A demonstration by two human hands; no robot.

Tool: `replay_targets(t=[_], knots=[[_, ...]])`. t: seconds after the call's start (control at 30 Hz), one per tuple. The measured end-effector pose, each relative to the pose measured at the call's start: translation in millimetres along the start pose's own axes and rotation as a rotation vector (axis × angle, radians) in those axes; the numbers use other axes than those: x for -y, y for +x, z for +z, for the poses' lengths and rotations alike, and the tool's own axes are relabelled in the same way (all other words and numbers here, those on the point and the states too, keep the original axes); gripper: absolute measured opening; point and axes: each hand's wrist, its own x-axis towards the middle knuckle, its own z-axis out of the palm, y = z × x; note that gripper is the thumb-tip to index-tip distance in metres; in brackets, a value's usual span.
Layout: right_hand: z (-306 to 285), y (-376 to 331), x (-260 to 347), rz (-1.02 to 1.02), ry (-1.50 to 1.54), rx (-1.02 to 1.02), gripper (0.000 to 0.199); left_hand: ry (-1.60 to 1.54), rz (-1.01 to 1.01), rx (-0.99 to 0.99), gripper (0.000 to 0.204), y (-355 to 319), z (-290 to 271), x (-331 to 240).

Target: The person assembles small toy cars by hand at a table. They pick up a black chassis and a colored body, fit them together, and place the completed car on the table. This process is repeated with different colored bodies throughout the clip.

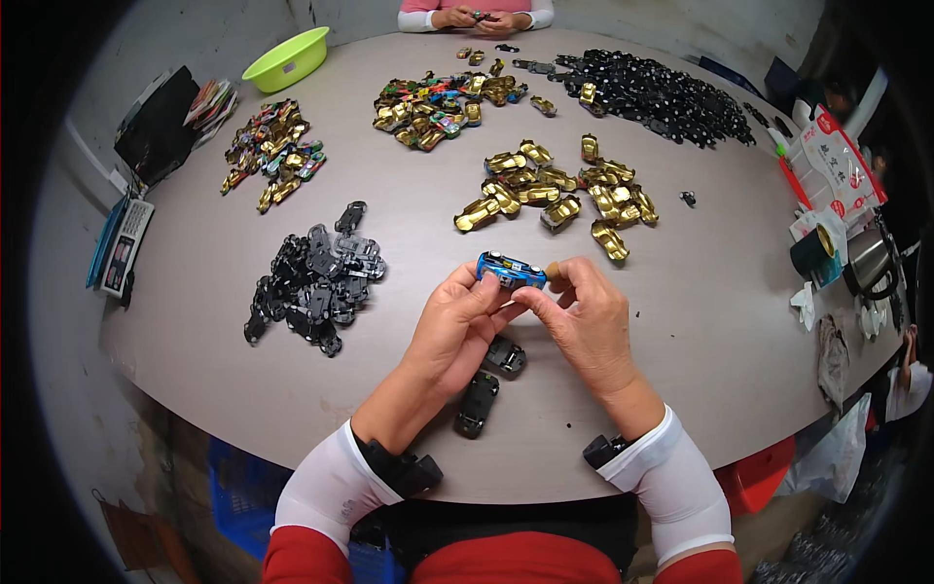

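Both hands, left hand [457, 321] and right hand [584, 316], pinch one blue toy car [511, 270]. Two black chassis [491, 380] lie just below it.

Bare tabletop [720, 321] lies open to the right of the hands, out to the clutter of cups and bags at the right rim. A black chassis pile [316, 282] blocks the left, gold car shells [555, 190] crowd ahead, and two black chassis [491, 384] lie just beneath the wrists.

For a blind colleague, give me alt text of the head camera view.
Both hands, left hand and right hand, hold a blue toy car above a round grey table. Piles of gold car shells and black chassis parts lie around.
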Motion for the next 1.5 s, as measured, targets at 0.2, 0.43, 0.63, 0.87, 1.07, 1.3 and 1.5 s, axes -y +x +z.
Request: replay_targets(t=[0.2, 0.43, 0.63, 0.87, 1.07, 1.3, 1.5], knots=[[0.9, -0.1, -3.4, -0.065, 0.045, 0.018, 0.033, -0.002, -0.012, 0.03, 0.02, 2.8, -3.7, 2.5], [-11.8, 4.5, 1.1, -0.123, 0.227, 0.155, 0.029, -0.052, -0.079, 0.131, 0.02, 1.0, -7.0, 0.7], [-10.3, 3.3, -7.2, -0.088, 0.257, 0.182, 0.03, 0.012, -0.005, 0.135, 0.024, 1.2, -4.0, -1.6], [-24.1, 9.7, 0.7, 0.797, 1.189, 0.586, 0.032, 0.496, 0.109, 0.147, 0.03, -3.6, 4.4, -2.9], [-13.1, 6.6, -14.5, 0.712, 1.066, 0.32, 0.03, 0.248, -0.052, -0.076, 0.04, -0.1, 3.0, -11.5], [-9.0, 5.2, -8.9, 0.619, 0.879, 0.32, 0.024, 0.277, -0.16, -0.082, 0.031, -1.3, -0.9, -9.8], [2.0, -0.2, -5.3, 0.142, 0.481, 0.073, 0.021, 0.384, -0.038, -0.119, 0.03, -5.8, 6.4, -7.9]])
